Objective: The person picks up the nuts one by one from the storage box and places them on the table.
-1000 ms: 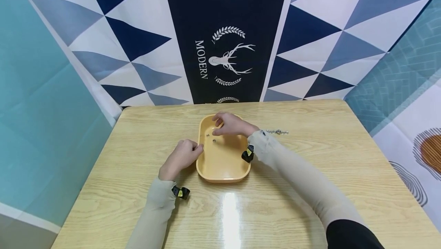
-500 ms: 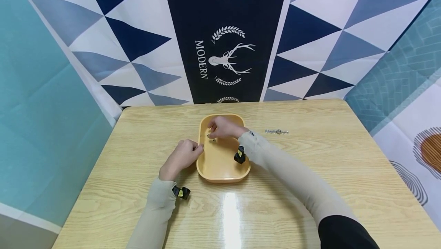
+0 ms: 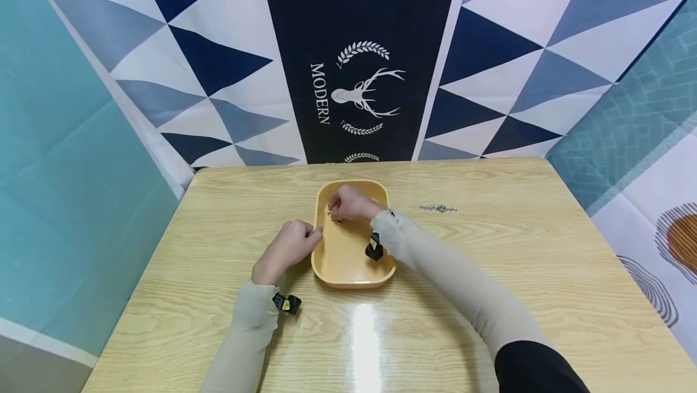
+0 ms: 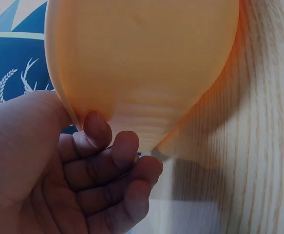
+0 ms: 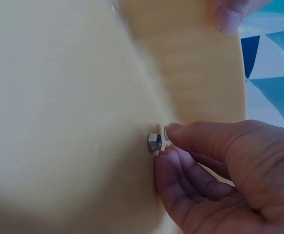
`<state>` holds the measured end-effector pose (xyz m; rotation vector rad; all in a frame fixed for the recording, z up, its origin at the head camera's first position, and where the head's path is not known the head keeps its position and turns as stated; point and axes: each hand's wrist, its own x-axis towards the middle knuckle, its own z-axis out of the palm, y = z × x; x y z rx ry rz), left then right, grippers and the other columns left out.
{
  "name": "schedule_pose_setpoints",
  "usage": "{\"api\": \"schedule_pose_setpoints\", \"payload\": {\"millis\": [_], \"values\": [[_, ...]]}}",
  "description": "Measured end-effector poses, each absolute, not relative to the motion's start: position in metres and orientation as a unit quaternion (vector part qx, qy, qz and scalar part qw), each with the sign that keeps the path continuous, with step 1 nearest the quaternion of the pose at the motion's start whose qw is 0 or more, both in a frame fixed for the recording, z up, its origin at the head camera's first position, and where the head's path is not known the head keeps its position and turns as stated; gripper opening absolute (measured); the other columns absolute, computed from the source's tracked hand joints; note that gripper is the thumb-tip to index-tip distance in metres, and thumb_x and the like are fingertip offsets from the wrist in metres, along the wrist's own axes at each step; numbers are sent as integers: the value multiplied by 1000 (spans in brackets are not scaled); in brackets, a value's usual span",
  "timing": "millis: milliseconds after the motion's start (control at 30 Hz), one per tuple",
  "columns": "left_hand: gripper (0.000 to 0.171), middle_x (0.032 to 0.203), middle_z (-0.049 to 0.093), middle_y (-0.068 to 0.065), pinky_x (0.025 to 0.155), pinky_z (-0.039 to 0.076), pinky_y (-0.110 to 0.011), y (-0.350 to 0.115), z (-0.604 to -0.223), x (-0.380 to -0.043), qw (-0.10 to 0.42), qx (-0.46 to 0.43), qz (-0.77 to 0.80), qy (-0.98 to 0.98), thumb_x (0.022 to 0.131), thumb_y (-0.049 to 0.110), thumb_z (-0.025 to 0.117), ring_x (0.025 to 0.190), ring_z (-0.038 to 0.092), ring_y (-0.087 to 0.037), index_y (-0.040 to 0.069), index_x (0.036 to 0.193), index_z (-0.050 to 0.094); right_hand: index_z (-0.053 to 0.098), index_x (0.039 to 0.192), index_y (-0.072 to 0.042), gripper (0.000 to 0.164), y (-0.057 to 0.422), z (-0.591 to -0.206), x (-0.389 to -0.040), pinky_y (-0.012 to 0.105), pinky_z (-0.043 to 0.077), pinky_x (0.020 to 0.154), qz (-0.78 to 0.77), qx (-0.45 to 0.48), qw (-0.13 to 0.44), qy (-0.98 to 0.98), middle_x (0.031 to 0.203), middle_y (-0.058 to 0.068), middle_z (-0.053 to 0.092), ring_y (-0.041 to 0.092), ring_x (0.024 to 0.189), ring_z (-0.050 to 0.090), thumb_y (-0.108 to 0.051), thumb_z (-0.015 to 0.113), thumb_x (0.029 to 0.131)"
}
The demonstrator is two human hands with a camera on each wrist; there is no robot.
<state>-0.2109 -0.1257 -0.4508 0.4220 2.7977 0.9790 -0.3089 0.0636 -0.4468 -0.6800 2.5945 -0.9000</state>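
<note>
A yellow-orange plastic tray (image 3: 353,283) sits on the table. My left hand (image 3: 288,242) grips its left rim; in the left wrist view the thumb is inside the rim and the fingers (image 4: 124,151) bend against the outer wall. My right hand (image 3: 353,202) reaches down into the tray's far left part. Beside its fingertips lies a small silver hex nut (image 5: 154,142) on the tray floor. A second nut (image 5: 166,133) shows only as a sliver behind the thumb tip. Thumb and index finger are slightly apart, close to both nuts.
A short row of small shiny metal pieces (image 3: 438,208) lies on the wooden table (image 3: 479,248) to the right of the tray. A patterned cloth backdrop (image 3: 218,60) stands behind the table's far edge.
My right hand has moved left and down to the nuts from the tray's far end, its thumb and fingers drawing closer together. The left hand stays on the rim.
</note>
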Motion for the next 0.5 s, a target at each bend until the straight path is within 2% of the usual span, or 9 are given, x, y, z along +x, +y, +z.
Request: {"api": "schedule_pose_setpoints", "payload": {"millis": [200, 500], "values": [[50, 51, 36, 7, 47, 28, -22, -125, -450, -211, 78, 138, 326, 932, 104, 27, 53, 45, 35, -8, 17, 55, 42, 76, 93, 0, 12, 64, -449, -309, 17, 43, 62, -319, -219, 158, 908, 76, -1, 66, 6, 65, 54, 0, 76, 82], [50, 51, 35, 7, 48, 27, -22, -125, -451, -210, 74, 138, 326, 932, 104, 27, 53, 46, 34, -8, 17, 56, 42, 77, 94, -1, 10, 62, -451, -309, 17, 46, 63, -331, -199, 174, 906, 84, 6, 74, 7, 67, 57, -1, 77, 84]]}}
